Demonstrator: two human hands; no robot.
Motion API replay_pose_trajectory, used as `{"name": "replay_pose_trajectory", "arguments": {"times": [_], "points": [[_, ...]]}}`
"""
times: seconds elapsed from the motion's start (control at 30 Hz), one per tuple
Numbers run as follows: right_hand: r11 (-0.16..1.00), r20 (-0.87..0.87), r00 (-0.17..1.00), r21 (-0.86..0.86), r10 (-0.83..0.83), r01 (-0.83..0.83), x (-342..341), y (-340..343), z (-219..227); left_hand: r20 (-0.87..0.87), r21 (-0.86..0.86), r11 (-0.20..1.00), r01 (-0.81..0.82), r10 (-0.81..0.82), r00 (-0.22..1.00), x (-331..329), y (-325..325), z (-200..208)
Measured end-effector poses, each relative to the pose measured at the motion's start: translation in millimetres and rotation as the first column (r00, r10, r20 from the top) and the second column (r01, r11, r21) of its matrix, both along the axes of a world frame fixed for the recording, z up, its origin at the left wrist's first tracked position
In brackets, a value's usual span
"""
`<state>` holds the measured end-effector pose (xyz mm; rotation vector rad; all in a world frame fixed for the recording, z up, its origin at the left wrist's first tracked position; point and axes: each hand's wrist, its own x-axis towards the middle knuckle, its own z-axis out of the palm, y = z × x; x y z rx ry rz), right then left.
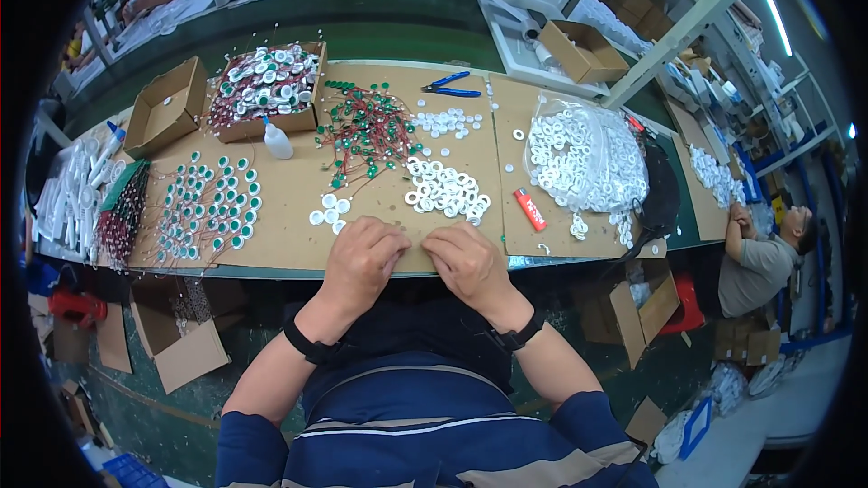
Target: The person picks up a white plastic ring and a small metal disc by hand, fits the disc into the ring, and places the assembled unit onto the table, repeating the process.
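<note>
Your left hand was at the centre of the frame, its fingers curled in and thumb drawn close to them; whether anything was pinched there, you could not tell from this view. Your right hand was just beside it, slightly right of centre, curled likewise with its fingertips bunched toward the left hand, a small gap between the two; what it had hold of, if anything, was also hidden.

Both hands were over the near edge of the cardboard sheet covering the table. Just above your right hand, at the middle of the frame, lay a pile of white rings. A small cluster of white discs lay just above your left hand. Higher up were a tangle of green discs with red wires and a group of small white caps, with blue pliers above the caps.

In the left part of the frame, wired green-and-white discs lay spread out in rows, below a white bottle. Right of centre, a red lighter lay near a clear bag of white rings.
</note>
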<state>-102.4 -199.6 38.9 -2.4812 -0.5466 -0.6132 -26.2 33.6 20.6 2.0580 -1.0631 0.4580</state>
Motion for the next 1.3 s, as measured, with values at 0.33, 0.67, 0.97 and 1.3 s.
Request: {"name": "replay_pose_trajectory", "arguments": {"times": [0.33, 0.67, 0.97, 1.3], "points": [[0.998, 0.023, 0.998, 0.031, -0.050, 0.050, 3, 11, -8, -0.100, 0.004, 0.998, 0.063, -0.062, 0.993, -2, 15, 3], [0.991, -0.007, 0.993, 0.065, -0.118, 0.118, 1, 7, -3, -0.171, -0.053, 0.997, 0.058, -0.066, 0.983, 3, 9, -4], [0.982, -0.022, 0.984, -0.068, -0.178, 0.176, -4, 16, 10, -0.209, -0.015, 1.000, 0.003, -0.006, 0.978, -2, 13, 3], [0.984, -0.062, 0.986, -0.092, -0.158, 0.152, 0, 11, 5, -0.209, 0.020, 1.000, -0.005, 0.010, 0.978, -1, 10, 4]]}}
